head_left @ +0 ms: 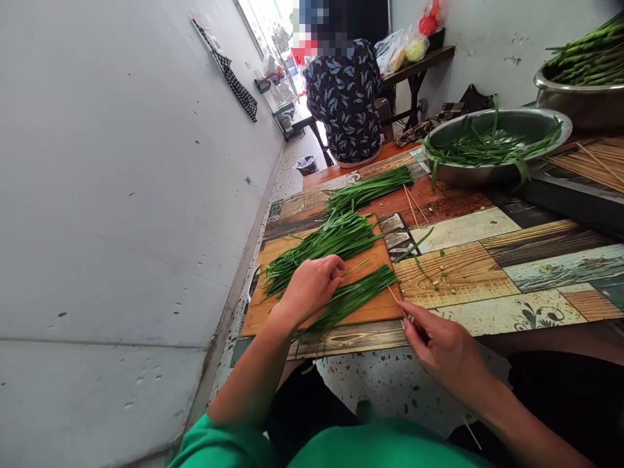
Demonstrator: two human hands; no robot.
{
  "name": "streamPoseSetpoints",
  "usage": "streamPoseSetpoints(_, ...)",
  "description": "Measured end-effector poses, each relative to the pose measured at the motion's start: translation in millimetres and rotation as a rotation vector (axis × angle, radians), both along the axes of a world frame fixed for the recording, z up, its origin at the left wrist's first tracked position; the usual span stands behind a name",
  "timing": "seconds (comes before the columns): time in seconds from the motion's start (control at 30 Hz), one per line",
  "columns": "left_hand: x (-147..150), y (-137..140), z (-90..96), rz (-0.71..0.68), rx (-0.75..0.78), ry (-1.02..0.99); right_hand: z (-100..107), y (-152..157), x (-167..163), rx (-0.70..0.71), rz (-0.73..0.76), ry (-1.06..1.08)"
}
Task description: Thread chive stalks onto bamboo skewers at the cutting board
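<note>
Pinching a stick (pixel 394 296) with right fingers (pixel 422 315), grip of left fingers (pixel 334 261) unclear, green leaves (pixel 475 149) in nearer bowl (pixel 468 173)

Two bare hands, one left hand (pixel 314 279) and one right hand (pixel 441 337), are at work over one cutting board (pixel 262 318), with three bundles of green stalks in view: one near bundle (pixel 353 299), one middle bundle (pixel 322 244) and one far bundle (pixel 373 186). The right hand holds one thin stick (pixel 394 296), two loose sticks (pixel 410 205) lie on the table (pixel 453 231), and the stick pile (pixel 592 162) is too dense to count. There are two metal bowls, one shallow bowl (pixel 487 173) and one deeper bowl (pixel 570 107), plus one bin (pixel 307 170), one checked cloth (pixel 236 84) and one other person (pixel 344 104).
</note>
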State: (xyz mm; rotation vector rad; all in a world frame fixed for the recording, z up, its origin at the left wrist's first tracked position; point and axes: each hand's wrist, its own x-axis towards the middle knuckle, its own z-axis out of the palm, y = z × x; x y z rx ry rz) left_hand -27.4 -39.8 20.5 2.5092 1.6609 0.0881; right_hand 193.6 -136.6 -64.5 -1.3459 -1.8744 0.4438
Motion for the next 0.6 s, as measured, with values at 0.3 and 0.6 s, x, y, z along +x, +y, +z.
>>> streamPoseSetpoints(0.3,11,5,-7.6,0.104,0.017,0.124,8,-4,2,-0.023,-0.007,-0.011)
streamPoseSetpoints(0.6,24,1,-5.0,-0.012,-0.003,0.381,7,1,6,-0.104,0.053,0.031)
